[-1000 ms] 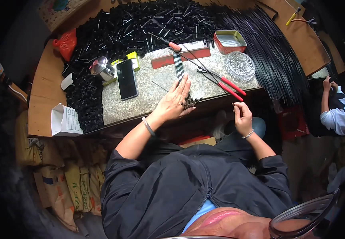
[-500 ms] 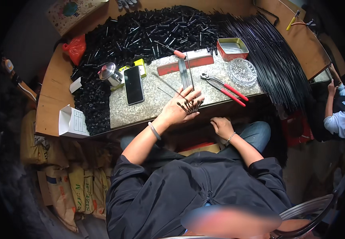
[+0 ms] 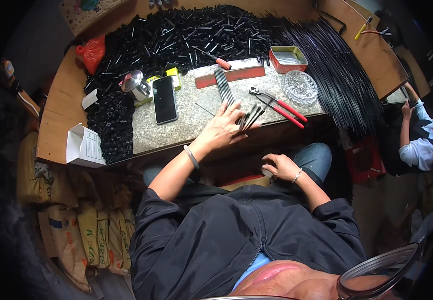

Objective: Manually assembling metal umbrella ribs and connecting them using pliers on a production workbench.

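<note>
My left hand [image 3: 220, 129] lies over the front edge of the stone slab [image 3: 189, 107], its fingers closed around a bunch of thin black rods [image 3: 250, 119]. Their dark ends fan out to the right of the fingers. Beyond the fingertips, a row of thin metal rods [image 3: 223, 86] reaches up to a red-faced block [image 3: 246, 75] on the slab. Below the table edge, my right hand [image 3: 280, 166] is held by my knee with its fingers curled; whatever they hold, if anything, is hidden. Red-handled pincers [image 3: 276, 104] rest on the slab right of my left hand.
Black parts [image 3: 196, 37] are heaped behind the slab, long black rods [image 3: 331, 70] at right. Around the slab are a phone [image 3: 165, 100], glass dish [image 3: 300, 87], red tin [image 3: 289, 60], screwdriver [image 3: 222, 63], lidded jar [image 3: 135, 85] and white box [image 3: 84, 145]. A person [image 3: 419, 135] sits far right.
The rods in my left hand have swung from fanned over the back of the hand to slanting out at its right. My right hand stays low with slightly shifted fingers. The view has shifted a little.
</note>
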The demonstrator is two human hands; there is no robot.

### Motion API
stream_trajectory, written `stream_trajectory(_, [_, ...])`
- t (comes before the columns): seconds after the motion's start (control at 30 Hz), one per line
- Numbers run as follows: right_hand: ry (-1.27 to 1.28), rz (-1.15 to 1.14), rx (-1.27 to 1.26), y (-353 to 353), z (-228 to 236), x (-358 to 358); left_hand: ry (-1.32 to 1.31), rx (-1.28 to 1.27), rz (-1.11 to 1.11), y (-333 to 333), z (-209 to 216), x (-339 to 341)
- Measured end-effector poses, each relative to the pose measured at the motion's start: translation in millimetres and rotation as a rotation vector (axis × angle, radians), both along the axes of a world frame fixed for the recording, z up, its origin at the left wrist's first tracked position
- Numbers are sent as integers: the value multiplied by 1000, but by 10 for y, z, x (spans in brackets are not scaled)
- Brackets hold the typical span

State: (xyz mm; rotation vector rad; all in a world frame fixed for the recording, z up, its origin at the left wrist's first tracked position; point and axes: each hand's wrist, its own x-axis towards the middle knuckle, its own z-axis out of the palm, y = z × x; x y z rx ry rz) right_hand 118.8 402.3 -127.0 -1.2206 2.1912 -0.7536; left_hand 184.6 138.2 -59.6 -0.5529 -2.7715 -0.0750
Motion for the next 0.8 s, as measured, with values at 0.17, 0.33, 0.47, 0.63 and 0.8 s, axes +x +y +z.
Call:
stream_trajectory(0.17, [-19, -145, -336, -96, 260, -103, -21, 74, -26, -13, 17, 8])
stream_trajectory(0.33, [83, -337, -628, -504, 674, -447, -62, 52, -7, -19, 25, 36])
stream_trajectory(0.47, [-56, -208, -417, -1149, 856, -886, -70, -12, -5, -47, -44, -20])
stream_trajectory(0.63, [-297, -120, -63, -1866, 771, -1161, -76, 10, -11, -13, 45, -63])
stream_trajectory(0.8, [-418, -184, -121, -1848, 636, -1213, -73, 31, -21, -15, 52, -38])
